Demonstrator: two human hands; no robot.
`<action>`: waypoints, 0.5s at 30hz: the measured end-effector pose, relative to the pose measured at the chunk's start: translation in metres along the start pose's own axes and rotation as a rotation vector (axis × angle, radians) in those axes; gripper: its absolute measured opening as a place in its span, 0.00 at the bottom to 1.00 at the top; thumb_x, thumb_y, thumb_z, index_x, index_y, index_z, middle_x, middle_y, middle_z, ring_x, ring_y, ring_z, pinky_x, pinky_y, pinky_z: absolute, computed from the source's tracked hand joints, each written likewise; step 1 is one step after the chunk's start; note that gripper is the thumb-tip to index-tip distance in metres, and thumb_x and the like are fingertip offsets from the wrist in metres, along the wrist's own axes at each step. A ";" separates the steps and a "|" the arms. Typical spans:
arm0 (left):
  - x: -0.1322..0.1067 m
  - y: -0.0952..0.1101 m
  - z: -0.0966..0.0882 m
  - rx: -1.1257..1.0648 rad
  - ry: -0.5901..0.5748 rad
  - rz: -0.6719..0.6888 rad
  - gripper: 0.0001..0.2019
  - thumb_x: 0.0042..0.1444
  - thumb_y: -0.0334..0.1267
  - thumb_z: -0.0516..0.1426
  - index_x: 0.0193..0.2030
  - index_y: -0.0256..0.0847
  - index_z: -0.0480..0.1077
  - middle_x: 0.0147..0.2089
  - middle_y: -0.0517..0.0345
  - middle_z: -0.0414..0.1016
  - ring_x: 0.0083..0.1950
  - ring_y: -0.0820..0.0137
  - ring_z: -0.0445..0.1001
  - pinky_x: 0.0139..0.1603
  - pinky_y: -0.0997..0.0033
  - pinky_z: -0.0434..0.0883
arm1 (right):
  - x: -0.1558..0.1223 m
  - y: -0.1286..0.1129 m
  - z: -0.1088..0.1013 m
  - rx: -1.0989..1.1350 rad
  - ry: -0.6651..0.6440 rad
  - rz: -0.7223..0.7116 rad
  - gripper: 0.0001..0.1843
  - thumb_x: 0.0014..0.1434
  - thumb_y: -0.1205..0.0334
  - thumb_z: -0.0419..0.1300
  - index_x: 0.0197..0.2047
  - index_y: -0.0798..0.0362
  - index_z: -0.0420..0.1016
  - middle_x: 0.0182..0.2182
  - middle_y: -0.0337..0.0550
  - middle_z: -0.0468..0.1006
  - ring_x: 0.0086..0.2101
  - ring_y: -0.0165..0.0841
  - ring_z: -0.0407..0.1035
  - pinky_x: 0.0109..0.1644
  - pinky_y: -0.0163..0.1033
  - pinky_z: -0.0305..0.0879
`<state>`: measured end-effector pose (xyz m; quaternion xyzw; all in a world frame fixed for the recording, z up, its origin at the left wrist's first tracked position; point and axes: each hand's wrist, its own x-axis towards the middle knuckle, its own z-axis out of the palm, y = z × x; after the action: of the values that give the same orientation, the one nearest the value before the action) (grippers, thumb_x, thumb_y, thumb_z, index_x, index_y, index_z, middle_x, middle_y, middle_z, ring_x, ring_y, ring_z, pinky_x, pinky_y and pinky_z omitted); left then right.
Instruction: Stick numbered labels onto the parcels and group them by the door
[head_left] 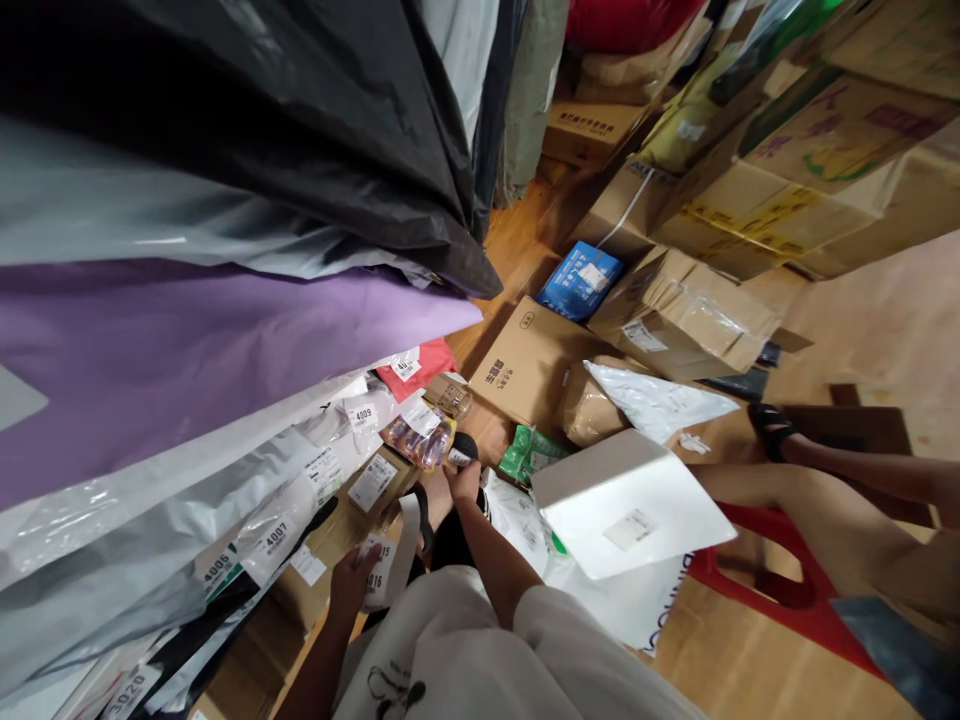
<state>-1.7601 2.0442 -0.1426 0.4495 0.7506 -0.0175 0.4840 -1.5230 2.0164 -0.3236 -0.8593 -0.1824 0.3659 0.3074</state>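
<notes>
My left hand (349, 582) is closed on the edge of a small white parcel (380, 572) with a numbered label, low in the view beside a shelf of parcels. My right hand (465, 484) reaches further forward, its fingers pinched on a small black item with a white label (460, 455). This item is right by a clear packet of orange-brown goods (418, 438) at the shelf edge. White bags and brown boxes with numbered stickers (277, 537) lie next to both hands.
Big purple (187, 360), grey and black poly bags (300, 110) fill the left. Cardboard boxes (529, 360) are stacked ahead and right. A white box (630, 500), a green packet (529, 452) and a blue packet (581, 280) lie on the floor. Another person's legs (825, 490) rest by a red stool (780, 592).
</notes>
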 end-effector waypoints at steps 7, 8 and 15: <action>-0.009 0.018 0.017 -0.079 0.004 -0.034 0.28 0.35 0.65 0.61 0.20 0.38 0.70 0.18 0.59 0.68 0.22 0.71 0.66 0.23 0.72 0.62 | -0.004 -0.008 -0.015 -0.046 -0.082 -0.046 0.08 0.51 0.59 0.58 0.34 0.53 0.70 0.36 0.52 0.78 0.38 0.42 0.72 0.41 0.41 0.66; -0.011 0.020 0.019 -0.087 0.002 -0.031 0.28 0.36 0.66 0.61 0.21 0.38 0.70 0.18 0.59 0.68 0.22 0.71 0.66 0.24 0.72 0.63 | -0.003 -0.006 -0.023 -0.044 -0.110 -0.056 0.07 0.51 0.58 0.58 0.32 0.52 0.70 0.31 0.48 0.77 0.35 0.40 0.72 0.38 0.40 0.66; -0.016 0.011 0.049 -0.088 0.008 -0.050 0.28 0.38 0.68 0.59 0.22 0.39 0.72 0.19 0.59 0.69 0.24 0.69 0.68 0.25 0.70 0.63 | 0.015 -0.003 -0.040 -0.068 -0.270 -0.117 0.05 0.48 0.59 0.61 0.27 0.50 0.71 0.23 0.38 0.76 0.26 0.34 0.70 0.33 0.35 0.64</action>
<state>-1.7152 2.0179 -0.1524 0.4090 0.7634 0.0053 0.4999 -1.4838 2.0107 -0.3079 -0.8001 -0.2843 0.4531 0.2715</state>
